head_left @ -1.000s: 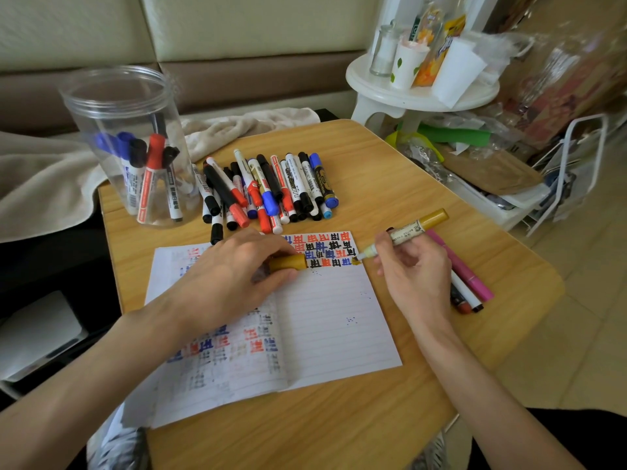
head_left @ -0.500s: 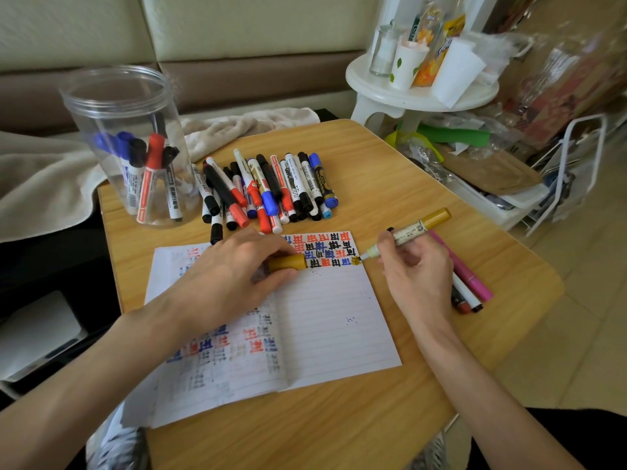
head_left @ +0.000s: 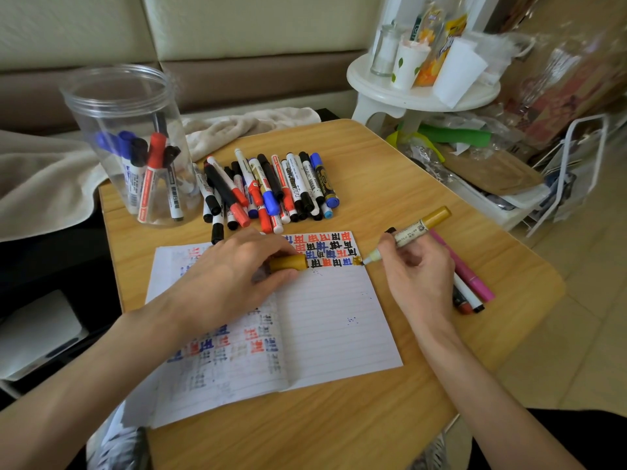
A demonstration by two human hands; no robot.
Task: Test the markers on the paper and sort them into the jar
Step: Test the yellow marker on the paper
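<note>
We see the right hand (head_left: 417, 276) curled round a slim gold marker (head_left: 412, 232) with a cream printed barrel. It is pinched between thumb and fingers, and its tip is pressed to the lined white paper (head_left: 332, 317) at the right end of the lowest row of test marks, where we make out a small gold mark. The left hand (head_left: 230, 279) lies on the paper's left page, fingers bent, holding the short gold cap (head_left: 288, 262) between thumb and fingertips just left of the black, red and blue rows of characters. The paper is an open notebook lying on the round-cornered wooden table (head_left: 407, 171). At the table's far left corner stands the clear plastic jar (head_left: 125, 106), upright and lidless, with a handful of blue, black and red markers (head_left: 149, 178) leaning inside it. Just beside the jar, on the far side of the paper, we find a loose pile of capped markers (head_left: 271, 188) in black, red and blue. Partly under the right hand, a pink marker (head_left: 471, 276) and two others lie on the table to the right of the paper. A cream blanket (head_left: 40, 174) is draped behind the table, and a white round stool (head_left: 424, 96) bearing cups and bottles stands at the far right.
</note>
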